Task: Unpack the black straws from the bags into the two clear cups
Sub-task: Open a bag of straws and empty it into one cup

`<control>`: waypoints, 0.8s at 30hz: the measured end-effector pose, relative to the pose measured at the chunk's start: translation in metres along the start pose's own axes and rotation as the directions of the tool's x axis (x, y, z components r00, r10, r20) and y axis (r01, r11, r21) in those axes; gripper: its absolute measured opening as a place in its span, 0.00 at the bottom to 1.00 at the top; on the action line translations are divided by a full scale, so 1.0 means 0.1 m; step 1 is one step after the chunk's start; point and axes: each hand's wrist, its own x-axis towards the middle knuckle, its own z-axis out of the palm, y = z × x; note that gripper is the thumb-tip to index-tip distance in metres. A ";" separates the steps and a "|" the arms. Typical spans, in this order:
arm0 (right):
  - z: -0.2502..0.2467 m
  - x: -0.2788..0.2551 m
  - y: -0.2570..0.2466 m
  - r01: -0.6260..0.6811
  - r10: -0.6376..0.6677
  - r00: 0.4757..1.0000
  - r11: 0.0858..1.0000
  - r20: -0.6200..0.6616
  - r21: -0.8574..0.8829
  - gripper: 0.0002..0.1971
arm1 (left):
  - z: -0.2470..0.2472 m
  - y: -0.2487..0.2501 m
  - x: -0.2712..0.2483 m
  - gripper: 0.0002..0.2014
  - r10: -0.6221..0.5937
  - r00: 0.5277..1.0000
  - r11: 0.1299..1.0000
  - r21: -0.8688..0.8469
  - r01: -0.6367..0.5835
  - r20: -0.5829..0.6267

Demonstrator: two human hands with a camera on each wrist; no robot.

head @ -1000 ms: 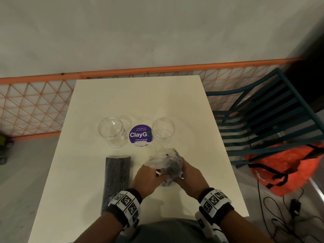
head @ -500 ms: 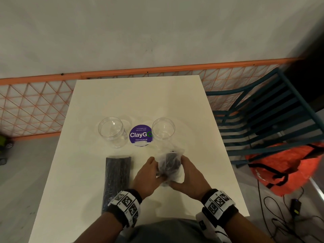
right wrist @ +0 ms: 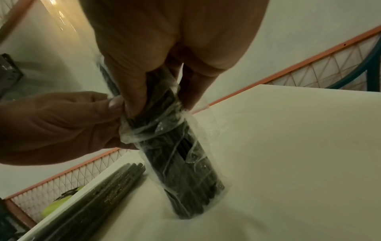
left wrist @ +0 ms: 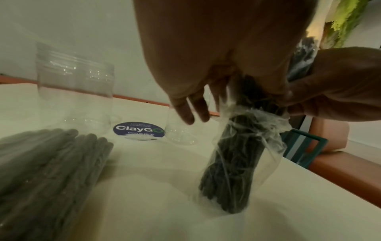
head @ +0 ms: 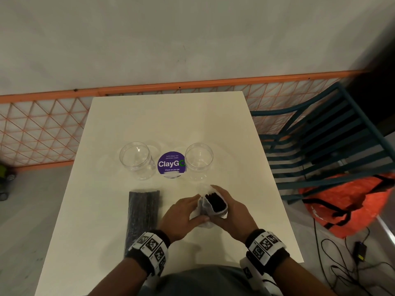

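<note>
A clear bag of black straws (head: 214, 205) stands upright on the white table (head: 166, 124), its foot on the tabletop (left wrist: 224, 187) (right wrist: 189, 187). My left hand (head: 183, 212) grips the bunched plastic partway down the bundle. My right hand (head: 230, 210) grips the straws and the bag's open top, where bare straw tips show. A second, sealed bag of straws (head: 143, 212) lies flat at the left (left wrist: 47, 171) (right wrist: 98, 192). Two empty clear cups, one left (head: 136, 160) and one right (head: 198, 160), stand behind the hands.
A round purple ClayGo sticker (head: 171, 164) lies between the cups. An orange mesh fence (head: 38, 133) runs behind the table. A teal slatted chair (head: 324, 144) and an orange bag (head: 350, 201) are to the right, with cables (head: 350, 253) on the floor.
The bag's plastic has been pushed down the bundle, so the straw tips now stick out of the open top. Both hands have shifted slightly on the bag.
</note>
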 end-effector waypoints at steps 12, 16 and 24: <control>0.15 0.07 0.02 -0.084 0.137 0.979 0.945 0.152 -0.315 0.23 | 0.17 0.02 -0.02 0.41 0.001 1.000 0.995 -0.099 -0.002 -0.012; 0.22 0.15 0.13 -0.041 0.147 0.966 0.899 0.213 -0.436 0.17 | 0.28 -0.09 0.01 0.30 -0.041 0.999 0.997 -0.068 0.041 0.003; 0.22 0.17 0.09 -0.070 0.191 0.950 0.899 0.245 -0.432 0.18 | 0.28 -0.01 0.14 0.33 -0.144 0.989 0.922 -0.366 0.125 -0.024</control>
